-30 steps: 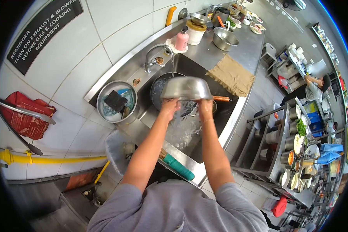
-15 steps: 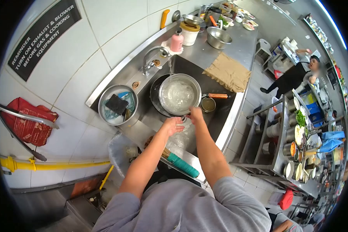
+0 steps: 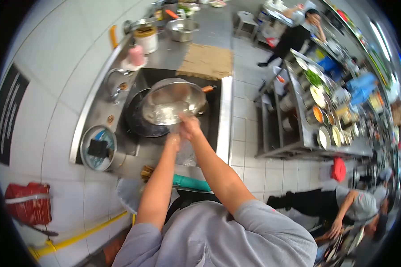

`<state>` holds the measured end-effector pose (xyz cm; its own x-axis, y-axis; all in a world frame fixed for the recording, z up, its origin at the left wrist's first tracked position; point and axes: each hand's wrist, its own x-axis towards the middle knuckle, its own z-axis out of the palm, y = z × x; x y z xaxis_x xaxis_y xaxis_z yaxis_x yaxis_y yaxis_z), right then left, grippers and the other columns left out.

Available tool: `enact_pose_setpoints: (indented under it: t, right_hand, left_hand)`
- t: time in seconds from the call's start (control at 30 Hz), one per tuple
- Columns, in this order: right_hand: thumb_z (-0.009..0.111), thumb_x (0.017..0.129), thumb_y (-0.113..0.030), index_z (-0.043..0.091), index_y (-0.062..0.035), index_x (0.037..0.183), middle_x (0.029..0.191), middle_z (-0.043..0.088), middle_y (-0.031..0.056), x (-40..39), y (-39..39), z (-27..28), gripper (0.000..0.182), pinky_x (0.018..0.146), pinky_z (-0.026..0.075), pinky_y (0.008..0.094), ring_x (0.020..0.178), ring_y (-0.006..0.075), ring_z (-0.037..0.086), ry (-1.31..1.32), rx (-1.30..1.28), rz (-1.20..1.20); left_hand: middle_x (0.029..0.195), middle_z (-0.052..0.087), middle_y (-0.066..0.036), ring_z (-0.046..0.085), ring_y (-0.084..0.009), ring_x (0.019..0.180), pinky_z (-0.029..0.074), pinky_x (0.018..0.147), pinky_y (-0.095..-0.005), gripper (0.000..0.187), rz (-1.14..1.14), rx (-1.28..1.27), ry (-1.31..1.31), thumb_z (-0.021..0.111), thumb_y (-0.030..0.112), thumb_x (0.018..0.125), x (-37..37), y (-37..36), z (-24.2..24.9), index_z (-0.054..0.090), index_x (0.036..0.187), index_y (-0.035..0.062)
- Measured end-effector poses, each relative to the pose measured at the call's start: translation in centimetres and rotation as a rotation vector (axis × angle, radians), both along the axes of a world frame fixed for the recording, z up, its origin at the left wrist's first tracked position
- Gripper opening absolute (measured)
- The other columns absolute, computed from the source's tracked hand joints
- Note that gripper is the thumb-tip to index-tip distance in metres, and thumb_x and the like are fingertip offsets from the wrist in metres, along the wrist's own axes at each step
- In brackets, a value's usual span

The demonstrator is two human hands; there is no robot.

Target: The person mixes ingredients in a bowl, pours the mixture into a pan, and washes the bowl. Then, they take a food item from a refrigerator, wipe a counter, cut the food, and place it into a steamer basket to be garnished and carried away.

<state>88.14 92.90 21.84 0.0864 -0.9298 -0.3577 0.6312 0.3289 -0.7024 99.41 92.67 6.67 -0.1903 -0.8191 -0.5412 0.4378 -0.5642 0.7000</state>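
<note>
A steel bowl (image 3: pixel 176 91) with water inside tilts toward me over a dark wok (image 3: pixel 138 122) in the sink (image 3: pixel 217 129). My right hand (image 3: pixel 190 127) grips the bowl's near rim, fingers closed at its edge. Just left of it, below the same rim, is my left hand (image 3: pixel 173 140); its fingers are smeared by motion. Part of the wok is hidden under the bowl. An orange-brown handle (image 3: pixel 207 89) sticks out beyond the bowl on the right.
A basin (image 3: pixel 85 151) with a dark scouring pad stands left of the sink, below the faucet (image 3: pixel 116 94). Brown cloth (image 3: pixel 205 61) lies at the far edge. A green-wrapped brush handle (image 3: pixel 190 182) lies in front. Co-workers (image 3: pixel 294 38) stand to the right by a food-laden rack (image 3: pixel 294 142).
The bowl has tipped from level to tilted toward me, and the water has shifted to its near side. Both hands have come closer together at the rim. My view has turned right.
</note>
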Motion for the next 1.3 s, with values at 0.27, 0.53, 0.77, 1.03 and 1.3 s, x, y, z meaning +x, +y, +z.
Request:
enact_pose_setpoints:
  t: [0.27, 0.53, 0.77, 1.03, 1.3]
  right_hand:
    - [0.054, 0.086, 0.006, 0.062, -0.0051, 0.116, 0.103, 0.066, 0.0045, -6.6, -2.7, 5.8, 0.033, 0.08, 0.051, 0.0303, 0.088, 0.0158, 0.062, -0.08, -0.35, -0.141]
    - [0.058, 0.084, 0.008, 0.069, -0.0043, 0.108, 0.105, 0.068, 0.0076, -21.4, -0.7, 10.5, 0.029, 0.09, 0.048, 0.0279, 0.099, 0.0162, 0.063, 0.681, -0.812, -0.309]
    - [0.059, 0.085, -0.005, 0.067, -0.0029, 0.107, 0.103, 0.067, 0.005, -41.3, 1.8, 9.8, 0.024, 0.081, 0.049, 0.0273, 0.096, 0.0139, 0.061, 0.593, -0.426, -0.261]
    - [0.058, 0.095, -0.027, 0.058, -0.0006, 0.115, 0.093, 0.067, 0.0095, -48.7, 7.0, 3.0, 0.033, 0.073, 0.053, 0.0362, 0.075, 0.0187, 0.065, 0.143, 0.025, -0.008]
    - [0.041, 0.085, -0.072, 0.029, -0.0087, 0.145, 0.147, 0.037, 0.0094, -58.6, 2.3, 3.2, 0.088, 0.107, 0.035, 0.0442, 0.13, 0.0263, 0.04, -0.292, -0.226, -0.005]
  left_hand:
    - [0.152, 0.028, -0.011, 0.031, -0.0319, 0.137, 0.025, 0.103, -0.0612, 0.083, -0.259, -0.125, -0.392, 0.069, 0.023, 0.084, -0.7, 3.8, 14.6, 0.021, 0.15, 0.0146]
    - [0.134, 0.049, -0.011, 0.05, -0.0237, 0.118, 0.041, 0.097, -0.0342, 0.059, 0.05, -0.691, -0.621, 0.063, 0.015, 0.091, -2.8, 5.1, 12.1, 0.034, 0.141, 0.0025]
    - [0.115, 0.061, -0.014, 0.058, -0.0245, 0.108, 0.042, 0.096, -0.0346, 0.049, -0.044, -0.498, -0.555, 0.058, 0.03, 0.091, -25.9, 4.7, 19.7, 0.05, 0.124, -0.0058]
    - [0.105, 0.063, -0.019, 0.066, -0.0319, 0.091, 0.054, 0.081, -0.0407, 0.049, -0.13, -0.165, 0.222, 0.058, 0.032, 0.092, -48.0, 3.8, 17.7, 0.05, 0.117, -0.009]
    - [0.095, 0.064, -0.02, 0.067, -0.0295, 0.078, 0.059, 0.065, -0.0394, 0.027, -0.406, 0.078, 0.176, 0.055, 0.014, 0.086, -46.0, -3.2, 16.8, 0.054, 0.104, -0.0056]
